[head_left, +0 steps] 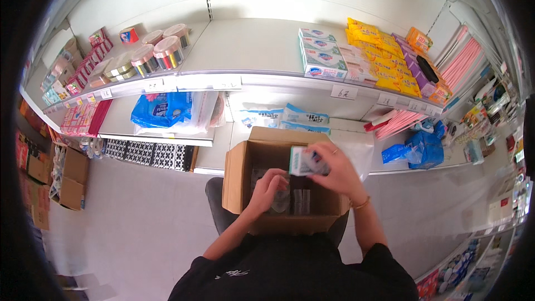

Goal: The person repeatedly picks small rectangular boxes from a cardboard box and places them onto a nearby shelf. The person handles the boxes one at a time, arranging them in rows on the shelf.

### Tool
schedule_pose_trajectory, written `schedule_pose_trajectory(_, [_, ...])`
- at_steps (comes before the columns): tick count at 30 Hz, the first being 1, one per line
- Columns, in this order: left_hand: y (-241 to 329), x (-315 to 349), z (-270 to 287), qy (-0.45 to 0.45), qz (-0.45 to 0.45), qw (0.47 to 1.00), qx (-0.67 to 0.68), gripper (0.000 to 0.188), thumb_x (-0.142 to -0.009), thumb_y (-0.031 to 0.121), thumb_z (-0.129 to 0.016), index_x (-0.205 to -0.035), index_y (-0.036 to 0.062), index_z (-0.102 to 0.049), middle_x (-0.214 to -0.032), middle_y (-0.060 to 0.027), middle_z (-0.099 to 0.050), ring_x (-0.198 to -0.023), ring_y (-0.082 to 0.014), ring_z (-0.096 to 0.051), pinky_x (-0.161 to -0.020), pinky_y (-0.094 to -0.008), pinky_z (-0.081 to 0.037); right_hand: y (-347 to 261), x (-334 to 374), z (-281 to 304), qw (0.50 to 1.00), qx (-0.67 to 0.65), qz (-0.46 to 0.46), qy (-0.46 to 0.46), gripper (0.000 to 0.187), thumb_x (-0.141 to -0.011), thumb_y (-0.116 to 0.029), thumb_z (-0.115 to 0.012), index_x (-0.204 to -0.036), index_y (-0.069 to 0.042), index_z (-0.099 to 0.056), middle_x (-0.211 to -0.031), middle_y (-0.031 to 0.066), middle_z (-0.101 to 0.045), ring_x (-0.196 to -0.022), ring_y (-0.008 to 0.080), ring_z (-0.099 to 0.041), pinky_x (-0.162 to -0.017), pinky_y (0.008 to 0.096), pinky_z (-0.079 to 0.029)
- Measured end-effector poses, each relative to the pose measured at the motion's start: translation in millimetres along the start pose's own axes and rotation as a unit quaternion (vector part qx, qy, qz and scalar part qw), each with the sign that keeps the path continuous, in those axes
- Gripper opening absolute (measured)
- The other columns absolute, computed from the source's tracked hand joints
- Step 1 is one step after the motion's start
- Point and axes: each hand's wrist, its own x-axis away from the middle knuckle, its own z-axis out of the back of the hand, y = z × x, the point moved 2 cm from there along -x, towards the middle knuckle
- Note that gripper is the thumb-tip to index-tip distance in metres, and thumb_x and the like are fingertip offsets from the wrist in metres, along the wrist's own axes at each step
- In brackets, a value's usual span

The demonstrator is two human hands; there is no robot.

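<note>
A small white-and-green box (pixel 301 161) is pinched in the nearly closed right hand (pixel 338 173) above an open carton (pixel 236 174); the left hand (pixel 268 190) is half curled, any hold unclear; if the fingertip grip is loosened, the box could be dropped inside

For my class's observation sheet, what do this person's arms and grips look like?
The left grip and right grip are ungloved hands. A black short-sleeved shirt carries a small white script-like marking on its left side. A thin gold-coloured bracelet circles the right forearm near the hand, where there seems to be a ring.
</note>
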Motion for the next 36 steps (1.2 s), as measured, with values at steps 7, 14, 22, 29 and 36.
schedule_pose_trajectory(7, [14.9, 6.2, -16.4, -0.109, -0.044, 0.939, -0.323, 0.025, -0.101, 0.020, -0.059, -0.118, 0.0028, -0.062, -0.097, -0.0135, -0.072, -0.087, -0.0278, -0.071, -0.078, -0.0373, -0.055, -21.0, -116.7, 123.3, 0.973, 0.078, 0.136, 0.169, 0.070, -0.071, -0.004, -0.084, -0.135, -0.007, -0.056, -0.133, 0.0142, -0.058, -0.118, 0.0320, -0.059, -0.102, 0.0400, -0.048])
schedule_pose_trajectory(14, [0.7, 7.4, -21.6, -0.200, -0.059, 0.899, -0.386, 0.025, -0.099, 0.027, -0.062, -0.113, 0.0060, -0.063, -0.104, -0.0150, -0.072, -0.095, -0.0351, -0.069, -0.080, -0.0445, -0.055, 74.6, -253.1, 153.1, 0.966, 0.189, 0.113, 0.140, 0.071, -0.077, -0.011, -0.081, -0.143, -0.013, -0.054, -0.133, 0.0142, -0.058, -0.120, 0.0312, -0.057, -0.102, 0.0401, -0.048])
schedule_pose_trajectory(22, [-15.3, 7.5, -16.8, -0.195, -0.057, 0.890, -0.409, 0.024, -0.096, 0.024, -0.062, -0.114, 0.0080, -0.065, -0.106, -0.0155, -0.072, -0.097, -0.0362, -0.069, -0.082, -0.0453, -0.055, 154.9, -338.4, 137.3, 0.982, 0.188, 0.015, 0.027, 0.072, -0.081, -0.009, -0.078, -0.147, -0.017, -0.051, -0.134, 0.0179, -0.056, -0.124, 0.0342, -0.054, -0.105, 0.0404, -0.047])
schedule_pose_trajectory(29, [-6.4, 7.2, -15.8, -0.201, -0.073, 0.889, -0.406, 0.020, -0.097, 0.021, -0.060, -0.110, 0.0064, -0.063, -0.104, -0.0170, -0.070, -0.095, -0.0377, -0.068, -0.080, -0.0472, -0.055, 171.4, -361.4, 123.9, 0.970, 0.234, -0.034, -0.060, 0.065, -0.087, -0.015, -0.074, -0.147, -0.020, -0.049, -0.136, 0.0169, -0.055, -0.123, 0.0334, -0.056, -0.106, 0.0399, -0.047])
schedule_pose_trajectory(36, [-10.6, 7.9, -17.0, -0.198, -0.097, 0.879, -0.423, 0.015, -0.098, 0.020, -0.059, -0.105, 0.0069, -0.061, -0.100, -0.0168, -0.069, -0.092, -0.0384, -0.068, -0.076, -0.0483, -0.055, 174.6, -359.4, 115.0, 0.974, 0.035, -0.196, -0.108, 0.052, -0.096, -0.039, -0.060, -0.142, -0.014, -0.056, -0.139, 0.0189, -0.057, -0.123, 0.0358, -0.059, -0.104, 0.0413, -0.049])
